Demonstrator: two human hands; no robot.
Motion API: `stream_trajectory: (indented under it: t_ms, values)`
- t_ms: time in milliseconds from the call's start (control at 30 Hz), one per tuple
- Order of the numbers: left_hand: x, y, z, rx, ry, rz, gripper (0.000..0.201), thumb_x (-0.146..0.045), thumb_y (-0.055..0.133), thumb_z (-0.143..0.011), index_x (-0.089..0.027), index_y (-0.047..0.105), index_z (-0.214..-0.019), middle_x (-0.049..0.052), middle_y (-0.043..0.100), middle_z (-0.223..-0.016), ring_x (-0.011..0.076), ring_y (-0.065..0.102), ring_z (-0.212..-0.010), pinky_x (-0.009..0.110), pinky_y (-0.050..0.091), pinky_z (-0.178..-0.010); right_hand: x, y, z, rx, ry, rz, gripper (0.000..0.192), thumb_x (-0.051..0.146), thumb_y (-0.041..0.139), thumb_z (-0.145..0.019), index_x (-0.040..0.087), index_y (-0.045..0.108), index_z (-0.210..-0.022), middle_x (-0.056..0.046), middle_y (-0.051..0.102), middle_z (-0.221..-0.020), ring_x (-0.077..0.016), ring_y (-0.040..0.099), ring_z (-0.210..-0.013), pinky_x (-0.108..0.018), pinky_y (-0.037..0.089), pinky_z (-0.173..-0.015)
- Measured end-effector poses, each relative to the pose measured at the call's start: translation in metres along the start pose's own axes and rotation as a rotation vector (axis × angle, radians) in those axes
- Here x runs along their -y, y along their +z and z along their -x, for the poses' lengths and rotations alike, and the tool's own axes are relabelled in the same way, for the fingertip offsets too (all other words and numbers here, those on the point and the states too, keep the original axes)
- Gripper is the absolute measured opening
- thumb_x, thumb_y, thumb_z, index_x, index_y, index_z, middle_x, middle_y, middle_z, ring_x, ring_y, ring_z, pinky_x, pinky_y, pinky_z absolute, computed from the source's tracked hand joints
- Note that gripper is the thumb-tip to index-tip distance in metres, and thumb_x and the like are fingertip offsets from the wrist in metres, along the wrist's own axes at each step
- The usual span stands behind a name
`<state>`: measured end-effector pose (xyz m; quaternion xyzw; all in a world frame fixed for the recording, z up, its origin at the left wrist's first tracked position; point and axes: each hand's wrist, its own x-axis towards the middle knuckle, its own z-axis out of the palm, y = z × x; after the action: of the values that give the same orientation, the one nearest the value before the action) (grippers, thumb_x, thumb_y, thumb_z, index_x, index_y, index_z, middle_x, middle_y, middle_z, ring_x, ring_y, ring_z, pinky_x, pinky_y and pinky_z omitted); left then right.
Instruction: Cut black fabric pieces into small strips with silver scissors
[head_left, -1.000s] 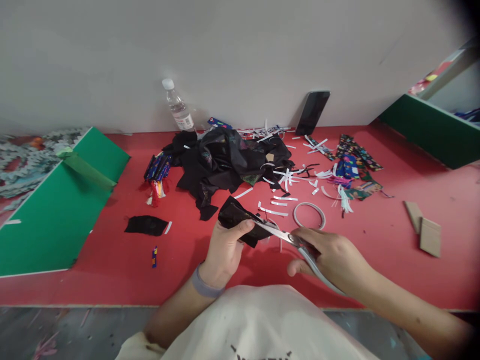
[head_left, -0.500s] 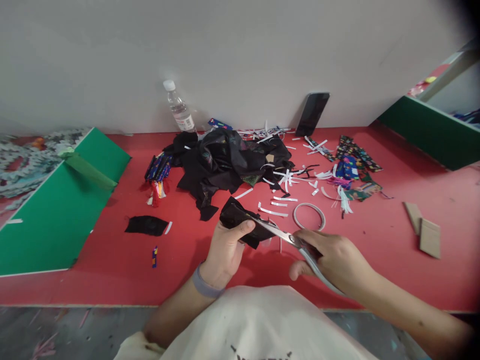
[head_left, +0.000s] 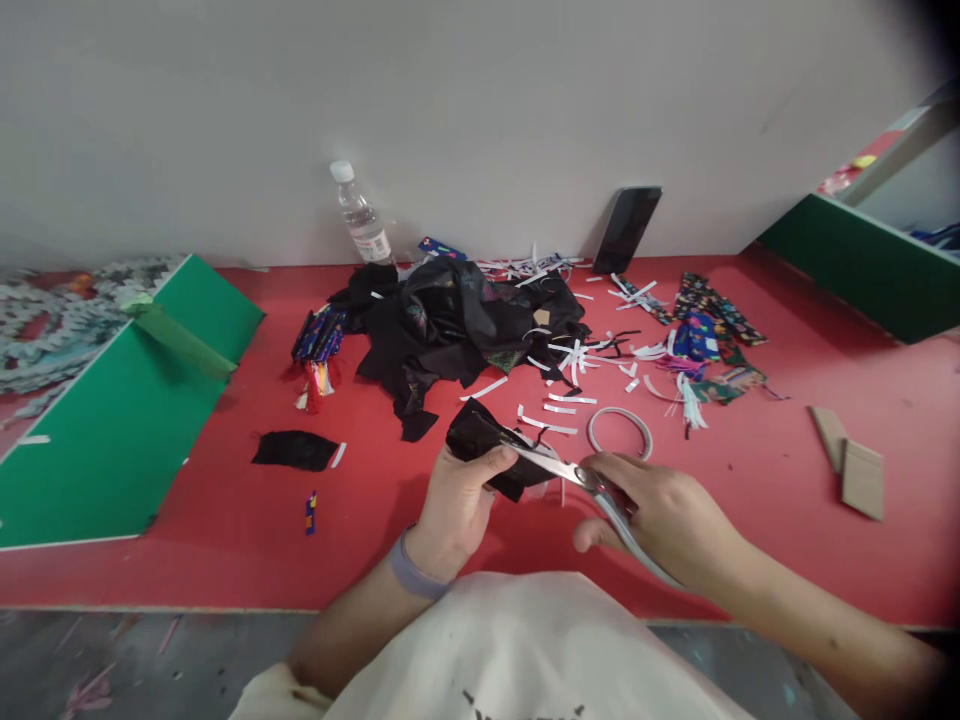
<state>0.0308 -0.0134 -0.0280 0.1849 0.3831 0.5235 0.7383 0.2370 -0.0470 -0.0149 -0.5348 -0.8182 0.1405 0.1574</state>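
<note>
Over the table point(head_left: 210, 565), gripping black cloth point(head_left: 474, 430) in the left hand point(head_left: 457, 510) and scissors point(head_left: 553, 464) in the right hand point(head_left: 667, 505), snip slowly, clear of the thumb point(head_left: 496, 461).

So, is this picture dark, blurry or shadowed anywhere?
Head view: the upper right corner fades to black; a soft shadow darkens the red tabletop beside the green upright panel at right. Head view again: silver metal scissors have pale, bright blades against a black fabric piece; print on the clear plastic bottle is too soft to read.
</note>
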Motion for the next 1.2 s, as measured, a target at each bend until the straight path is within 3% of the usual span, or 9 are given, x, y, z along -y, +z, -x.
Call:
stream_trajectory:
  t_ms: [567,767,1200]
  values:
    - [-0.0009,0.001,-0.0008,0.04,-0.011,0.056,0.017,-0.015,0.08,-0.062,-0.017,0.067,-0.074,-0.003,0.068,-0.069,0.0121,0.064,-0.068,0.024,0.052,-0.066,-0.0017,0.0004,-0.0002,-0.003,-0.01,0.0,0.038,0.056,0.051,-0.086,0.019,0.058,-0.084,0.002,0.059,-0.056,-0.0127,0.052,-0.045,-0.024,0.034,-0.045]
    - [0.0013,0.0005,-0.0007,0.075,-0.021,0.002,0.016,-0.016,0.079,-0.065,-0.016,0.067,-0.075,-0.002,0.069,-0.071,0.0125,0.063,-0.068,0.024,0.051,-0.065,-0.0003,0.0001,-0.0012,-0.026,-0.041,-0.031,0.038,0.055,0.055,-0.085,0.019,0.058,-0.093,-0.002,0.065,-0.071,-0.0145,0.059,-0.053,-0.024,0.038,-0.048]
    - [0.0027,-0.0004,-0.0006,0.101,-0.011,-0.008,0.014,-0.016,0.077,-0.068,-0.017,0.066,-0.078,-0.002,0.07,-0.075,0.0131,0.064,-0.073,0.026,0.052,-0.071,-0.0016,0.0014,-0.0032,-0.039,-0.047,-0.016,0.041,0.059,0.054,-0.083,0.019,0.059,-0.087,0.001,0.06,-0.059,-0.0129,0.053,-0.047,-0.024,0.036,-0.046]
